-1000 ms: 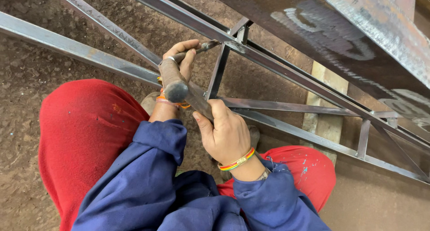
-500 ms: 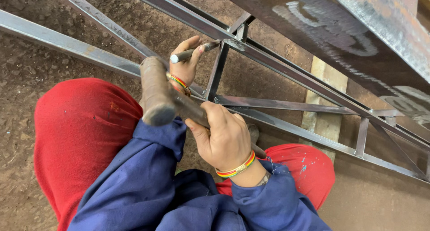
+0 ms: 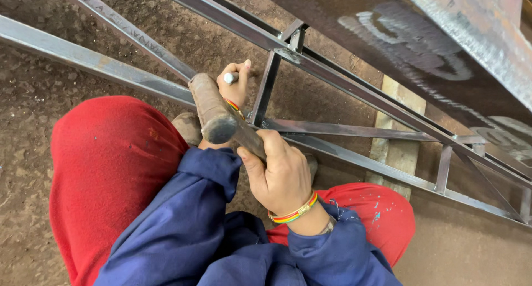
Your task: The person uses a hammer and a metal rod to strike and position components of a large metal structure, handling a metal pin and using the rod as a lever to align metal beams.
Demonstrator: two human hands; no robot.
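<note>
— Gripping what, the right hand (image 3: 282, 172)?

— Hammer handle (image 3: 252, 142): fingers wrapped tight round it, thumb along the near side. The heavy, rust-brown hammer head (image 3: 209, 106) is up above the left knee, pointing away from the body, level with the left hand (image 3: 235, 86).

— And the left hand?

— Closed round a thin metal punch or chisel (image 3: 229, 77) — only its pale round top end shows above the fist, so which tool it is, I cannot tell. The fist sits just beside the upright bar (image 3: 265, 86) of the steel frame (image 3: 354, 92), near the welded joint where that bar meets the long upper rail.

— Where does the frame lie?

— On the dirt floor (image 3: 33, 86), long rails running diagonally across the view, short cross pieces between them. A wooden block (image 3: 396, 153) lies under the rails on the right.

— Anything else noted?

— Person crouched: red trousers (image 3: 111, 169), blue sleeves (image 3: 183, 219), striped bangles (image 3: 293, 213) on both wrists. A big rusty steel plate (image 3: 421, 47) with white chalk marks fills the upper right corner.
</note>
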